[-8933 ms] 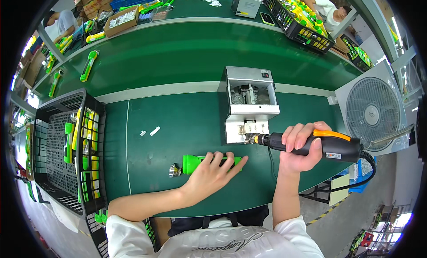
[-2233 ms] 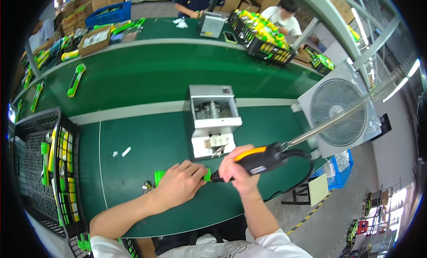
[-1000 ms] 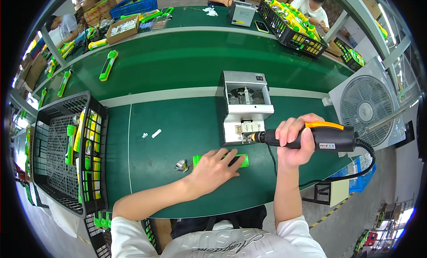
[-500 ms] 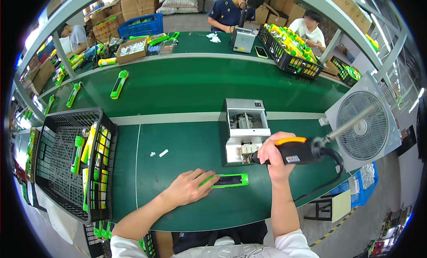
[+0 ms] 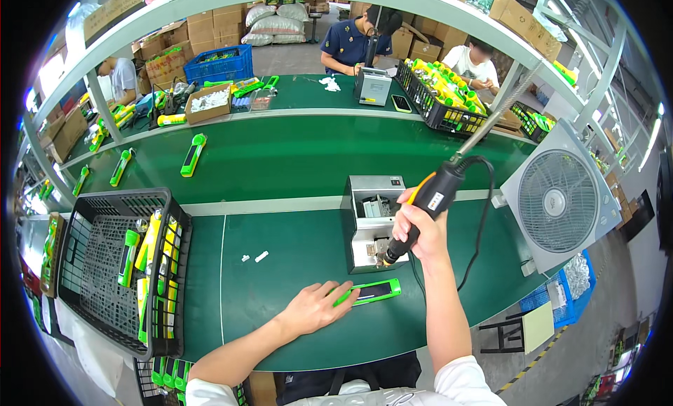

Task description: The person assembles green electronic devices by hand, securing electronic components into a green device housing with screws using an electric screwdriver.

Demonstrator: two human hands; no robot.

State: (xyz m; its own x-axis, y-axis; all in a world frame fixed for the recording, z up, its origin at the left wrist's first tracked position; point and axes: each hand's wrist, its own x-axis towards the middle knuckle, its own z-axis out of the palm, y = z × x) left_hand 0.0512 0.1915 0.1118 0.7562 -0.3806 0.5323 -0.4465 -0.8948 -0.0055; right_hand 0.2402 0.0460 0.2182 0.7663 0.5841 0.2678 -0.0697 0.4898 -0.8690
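A black electric screwdriver (image 5: 434, 196) with an orange strip is gripped in my right hand (image 5: 423, 227). It tilts, its top toward the far right, and its bit reaches down to the front of a grey metal screw feeder (image 5: 363, 232). Below the feeder, a flat lime-green flashlight (image 5: 378, 291) with a dark panel lies on the green bench. My left hand (image 5: 321, 306) covers the flashlight's left end, fingers closed over its edge; that end is hidden.
Small white plastic pieces (image 5: 261, 256) lie mid-bench. A black crate (image 5: 116, 255) of yellow-green flashlights stands left, a grey fan (image 5: 557, 185) right. A coiled spring (image 5: 494, 119) and cord join the screwdriver. Several flashlights lie on the belt (image 5: 280, 147); other people sit beyond.
The screwdriver has swung from nearly level to steeply upright, its bit still at the feeder. My left hand and the flashlight stay together on the bench; the whole view has shifted slightly.
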